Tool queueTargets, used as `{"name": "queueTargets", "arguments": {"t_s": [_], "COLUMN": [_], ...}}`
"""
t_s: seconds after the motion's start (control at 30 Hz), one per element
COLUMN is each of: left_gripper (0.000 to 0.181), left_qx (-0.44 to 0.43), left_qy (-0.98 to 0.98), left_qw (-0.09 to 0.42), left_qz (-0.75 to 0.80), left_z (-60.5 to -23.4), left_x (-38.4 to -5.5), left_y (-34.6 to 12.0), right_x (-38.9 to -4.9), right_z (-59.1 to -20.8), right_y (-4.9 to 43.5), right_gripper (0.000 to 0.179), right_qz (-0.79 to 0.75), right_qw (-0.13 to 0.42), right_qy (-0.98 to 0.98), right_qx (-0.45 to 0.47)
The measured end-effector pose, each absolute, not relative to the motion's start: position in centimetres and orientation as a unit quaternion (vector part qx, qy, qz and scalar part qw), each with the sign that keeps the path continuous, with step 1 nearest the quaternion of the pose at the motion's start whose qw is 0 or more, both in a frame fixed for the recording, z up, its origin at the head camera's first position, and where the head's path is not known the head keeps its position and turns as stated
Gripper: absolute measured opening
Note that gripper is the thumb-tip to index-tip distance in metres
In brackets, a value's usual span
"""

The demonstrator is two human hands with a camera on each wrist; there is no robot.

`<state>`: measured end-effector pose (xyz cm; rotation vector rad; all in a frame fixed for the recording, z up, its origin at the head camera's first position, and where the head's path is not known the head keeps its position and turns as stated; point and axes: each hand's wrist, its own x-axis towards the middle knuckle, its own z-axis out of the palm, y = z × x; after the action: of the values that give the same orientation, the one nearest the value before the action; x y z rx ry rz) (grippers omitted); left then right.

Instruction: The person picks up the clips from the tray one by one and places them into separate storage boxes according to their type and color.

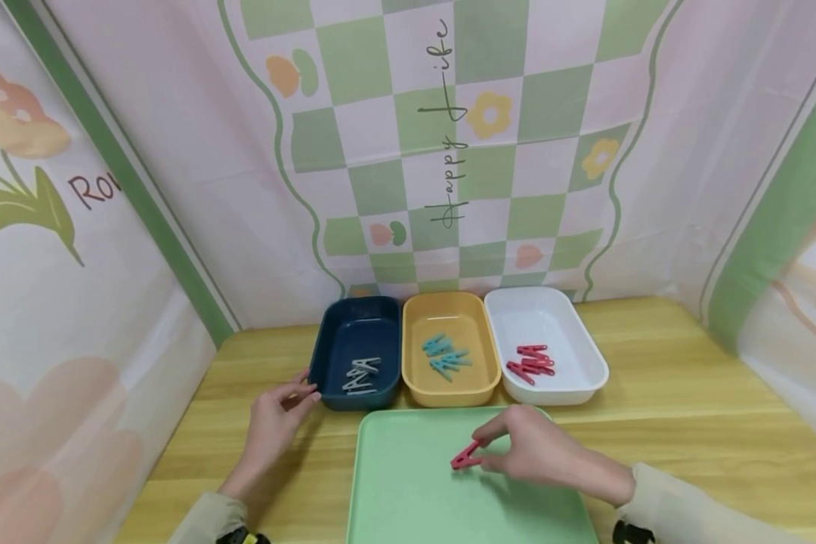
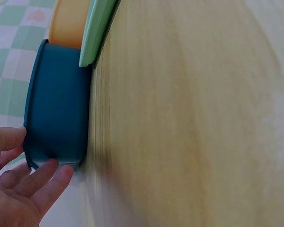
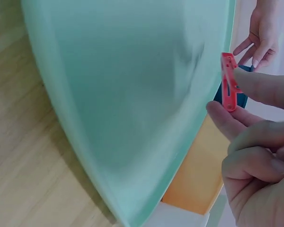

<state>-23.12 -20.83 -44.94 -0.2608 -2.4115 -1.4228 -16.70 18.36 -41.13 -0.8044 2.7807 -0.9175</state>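
Note:
My right hand (image 1: 533,446) pinches a small red clothespin (image 1: 466,456) between thumb and fingertips, over the pale green tray (image 1: 408,483). The right wrist view shows this clothespin (image 3: 229,82) side-on, its remaining fingers curled below. My left hand (image 1: 276,419) holds the front left corner of a dark blue dish (image 1: 316,355), thumb at the rim and fingers along the outer side wall (image 2: 57,106). Inside that dish lie several greyish-white clothespins (image 1: 360,375). Blue clothespins (image 1: 445,355) lie in the yellow dish (image 1: 449,310), and red clothespins (image 1: 532,364) in the white dish (image 1: 591,363).
The three dishes stand side by side at the back of the wooden table (image 1: 673,408), just behind the green tray. A checkered cloth (image 1: 421,174) hangs close behind them, and printed cloth walls enclose both sides.

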Motion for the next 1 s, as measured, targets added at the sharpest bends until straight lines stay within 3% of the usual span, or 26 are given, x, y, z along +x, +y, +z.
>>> {"name": "queueTargets", "arguments": {"t_s": [0.43, 1.0], "left_gripper": [0.012, 0.013], "left_qx": [-0.097, -0.09], "left_qy": [-0.85, -0.85], "left_qw": [0.17, 0.164], "left_qz": [-0.489, -0.492], "left_z": [-44.9, -45.0], "left_x": [-23.3, -23.1], "left_y": [-20.9, -20.8], "right_x": [-16.8, -19.0], "right_z": [-40.6, -37.2], "right_y": [19.4, 22.6], "right_gripper": [0.034, 0.03], "right_qz": [-0.344, -0.374], "right_qw": [0.049, -0.008], "right_qy": [0.912, 0.905], "right_qx": [-0.218, -0.203]}}
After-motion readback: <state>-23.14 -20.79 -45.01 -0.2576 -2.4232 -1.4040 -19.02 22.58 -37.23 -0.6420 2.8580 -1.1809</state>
